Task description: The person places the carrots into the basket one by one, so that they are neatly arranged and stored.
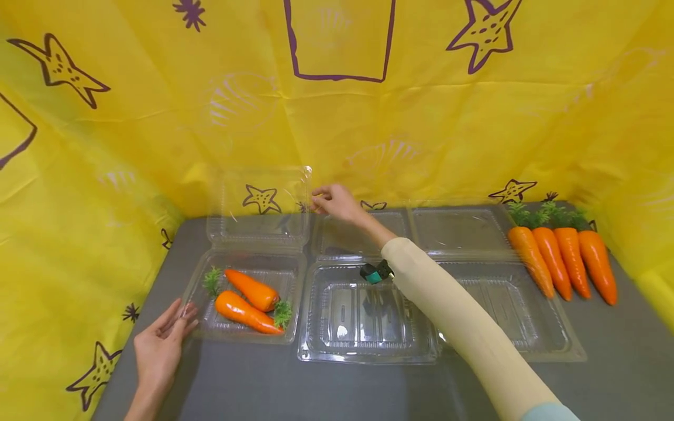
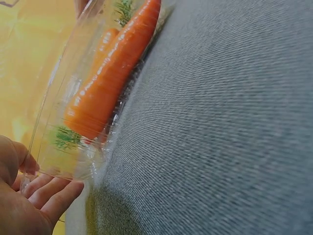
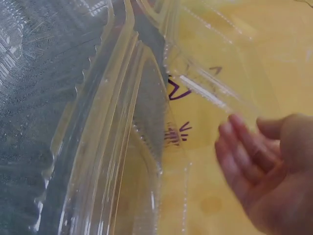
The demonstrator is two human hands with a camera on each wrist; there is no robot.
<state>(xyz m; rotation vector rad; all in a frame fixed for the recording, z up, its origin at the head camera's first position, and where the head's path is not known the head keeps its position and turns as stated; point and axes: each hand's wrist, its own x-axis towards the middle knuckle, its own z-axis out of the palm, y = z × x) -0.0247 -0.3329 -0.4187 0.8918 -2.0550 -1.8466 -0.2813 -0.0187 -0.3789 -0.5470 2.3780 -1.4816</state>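
A clear plastic clamshell container (image 1: pixel 247 338) at the left holds two orange carrots (image 1: pixel 247 313) with green tops, seen close up as a shiny carrot (image 2: pixel 115 73) in the left wrist view. My left hand (image 1: pixel 160 345) pinches its left rim, thumb above and fingers at the outside. The container's see-through lid (image 1: pixel 260 225) stands raised behind it. Beside the lid's right edge is my right hand (image 1: pixel 339 202), fingers loosely bent; in the right wrist view a gap shows between thumb and fingers. Whether the fingertips touch the lid cannot be told.
Two more clear containers stand to the right with lids folded back: a middle one (image 1: pixel 368 354) and a right one (image 1: pixel 571 351), partly behind my right arm. Several carrots (image 1: pixel 566 263) lie in a row at the right. A yellow patterned cloth (image 1: pixel 342 117) hangs behind the grey table (image 1: pixel 253 386).
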